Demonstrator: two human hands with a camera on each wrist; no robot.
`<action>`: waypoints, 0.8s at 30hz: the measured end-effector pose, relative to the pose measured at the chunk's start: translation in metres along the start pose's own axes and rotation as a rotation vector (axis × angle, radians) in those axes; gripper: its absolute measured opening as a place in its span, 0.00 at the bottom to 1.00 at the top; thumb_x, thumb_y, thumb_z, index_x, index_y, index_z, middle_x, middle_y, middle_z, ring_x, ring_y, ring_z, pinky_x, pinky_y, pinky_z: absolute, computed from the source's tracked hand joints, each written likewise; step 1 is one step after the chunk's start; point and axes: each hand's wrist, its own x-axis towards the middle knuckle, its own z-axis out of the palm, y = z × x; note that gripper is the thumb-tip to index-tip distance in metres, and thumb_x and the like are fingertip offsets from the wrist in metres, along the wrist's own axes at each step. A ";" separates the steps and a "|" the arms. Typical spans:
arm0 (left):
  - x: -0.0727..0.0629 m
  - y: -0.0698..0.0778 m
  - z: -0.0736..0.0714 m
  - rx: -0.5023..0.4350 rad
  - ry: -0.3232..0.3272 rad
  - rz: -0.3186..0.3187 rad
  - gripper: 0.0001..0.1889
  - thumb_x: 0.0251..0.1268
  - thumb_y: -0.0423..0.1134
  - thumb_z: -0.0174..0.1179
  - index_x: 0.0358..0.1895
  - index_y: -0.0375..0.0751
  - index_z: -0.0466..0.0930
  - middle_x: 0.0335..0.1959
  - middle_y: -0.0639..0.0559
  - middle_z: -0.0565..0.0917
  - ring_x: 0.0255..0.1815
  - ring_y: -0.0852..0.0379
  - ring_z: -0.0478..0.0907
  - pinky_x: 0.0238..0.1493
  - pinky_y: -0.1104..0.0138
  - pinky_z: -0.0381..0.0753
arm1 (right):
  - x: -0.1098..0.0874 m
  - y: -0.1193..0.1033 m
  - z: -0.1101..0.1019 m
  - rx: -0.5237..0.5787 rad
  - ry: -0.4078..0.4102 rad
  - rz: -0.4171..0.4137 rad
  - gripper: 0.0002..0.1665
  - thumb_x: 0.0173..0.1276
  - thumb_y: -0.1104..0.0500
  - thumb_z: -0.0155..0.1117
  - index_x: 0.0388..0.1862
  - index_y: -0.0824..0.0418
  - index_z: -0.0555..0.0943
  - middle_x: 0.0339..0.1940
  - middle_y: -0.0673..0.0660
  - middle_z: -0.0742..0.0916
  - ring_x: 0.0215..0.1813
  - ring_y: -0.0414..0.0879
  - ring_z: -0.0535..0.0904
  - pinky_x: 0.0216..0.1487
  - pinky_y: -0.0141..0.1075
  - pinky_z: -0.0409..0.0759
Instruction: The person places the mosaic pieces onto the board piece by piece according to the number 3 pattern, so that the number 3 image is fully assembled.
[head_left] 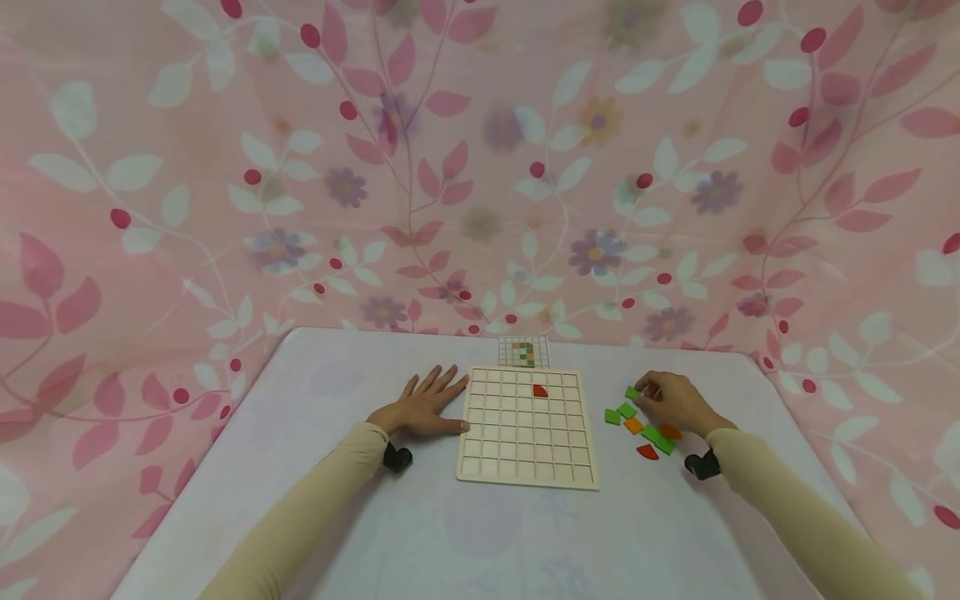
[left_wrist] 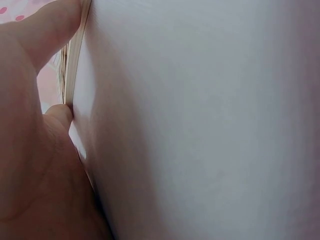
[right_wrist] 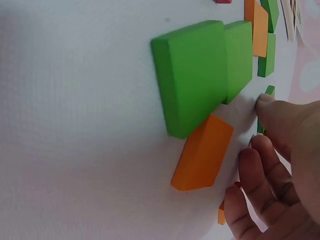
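A pale wooden grid board (head_left: pixel 525 433) lies on the table, with one red quarter-round tile (head_left: pixel 540 391) in a cell near its top. My left hand (head_left: pixel 423 408) is spread flat beside the board, thumb and a fingertip at its left edge. In the left wrist view that board edge (left_wrist: pixel 76 55) runs between the thumb and a finger. To the board's right, my right hand (head_left: pixel 671 402) pinches a green square tile (head_left: pixel 632 392) between thumb and fingers. The right wrist view shows the thumb (right_wrist: pixel 280 117) on this tile, partly hidden by the hand.
Loose tiles lie by my right hand: green squares (head_left: pixel 612 416), an orange square (head_left: pixel 633 426), a red quarter-round tile (head_left: pixel 647 452) and an orange piece (right_wrist: pixel 202 155). Behind the board is a small pattern card (head_left: pixel 523 352) with a coloured grid. A floral curtain (head_left: pixel 480 167) hangs behind the table.
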 end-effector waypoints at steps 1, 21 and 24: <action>-0.001 0.002 -0.001 0.009 -0.005 -0.010 0.54 0.69 0.78 0.53 0.89 0.57 0.42 0.91 0.48 0.37 0.90 0.40 0.26 0.83 0.33 0.26 | 0.000 0.000 0.000 -0.002 0.002 -0.010 0.15 0.75 0.56 0.70 0.54 0.65 0.85 0.39 0.55 0.86 0.41 0.49 0.79 0.44 0.40 0.84; 0.001 0.000 0.001 -0.022 -0.009 -0.016 0.56 0.66 0.80 0.52 0.89 0.60 0.41 0.91 0.51 0.35 0.90 0.43 0.24 0.83 0.34 0.24 | -0.001 -0.005 0.006 -0.074 0.001 -0.054 0.14 0.81 0.63 0.60 0.57 0.72 0.78 0.49 0.66 0.83 0.47 0.55 0.80 0.60 0.59 0.82; 0.003 -0.004 0.003 -0.035 0.006 0.004 0.56 0.65 0.81 0.52 0.89 0.61 0.41 0.91 0.51 0.35 0.90 0.42 0.24 0.82 0.33 0.24 | 0.001 -0.010 0.006 -0.068 0.004 -0.056 0.14 0.82 0.64 0.58 0.58 0.72 0.77 0.52 0.67 0.83 0.48 0.56 0.80 0.61 0.60 0.82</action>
